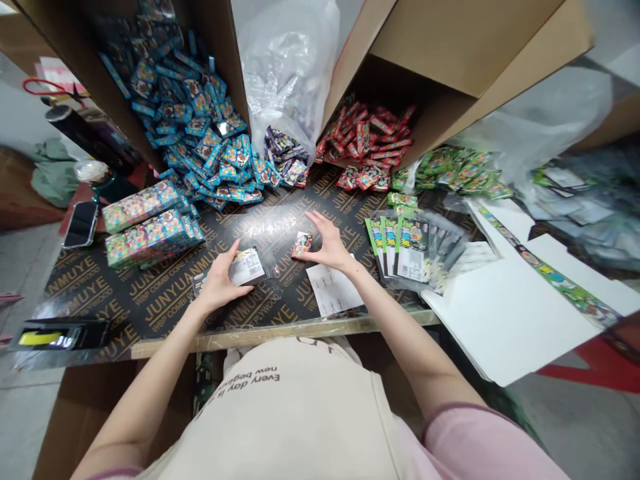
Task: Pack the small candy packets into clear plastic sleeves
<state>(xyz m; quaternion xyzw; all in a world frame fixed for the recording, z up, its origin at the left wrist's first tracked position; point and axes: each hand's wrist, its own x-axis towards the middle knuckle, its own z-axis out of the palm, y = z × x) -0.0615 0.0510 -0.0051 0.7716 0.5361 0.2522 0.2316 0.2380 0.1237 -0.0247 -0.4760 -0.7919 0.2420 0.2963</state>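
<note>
- Cream apron (300, 427), 1, printed lettering upside down, nearest the camera; bare forearms, 2, reach past it over the plywood tabletop (275, 313).
- Left hand (220, 277): 1, thumb and fingers apart over a labelled clear pouch (249, 265); cannot tell if gripping.
- Right hand (327, 247): 1, fingers spread, thumb touching a small red packet (302, 244); no closed grasp.
- Red packet: 1 by this hand, on or just above the tabletop, right of the pouch; cannot tell which.
- White printed slip (330, 293): 1, partly under the right wrist.
- Packet heaps: 4 colours, blue (200, 133), purple (287, 153), red (370, 140), green (460, 170); too many packets to count.
- Cardboard cartons: 2 facing the table, left one (215, 47) spilling blue, right one (425, 53) spilling red.
- Clear plastic bag (290, 60): 1 between cartons.
- Stacked packet rows (150, 237): 2, left.
- Phone (81, 224): 1, beside the rows.
- Green-topped pouches (413, 247): at least 3, fanned.
- White card blanks (490, 313): stack, right, count unclear.
</note>
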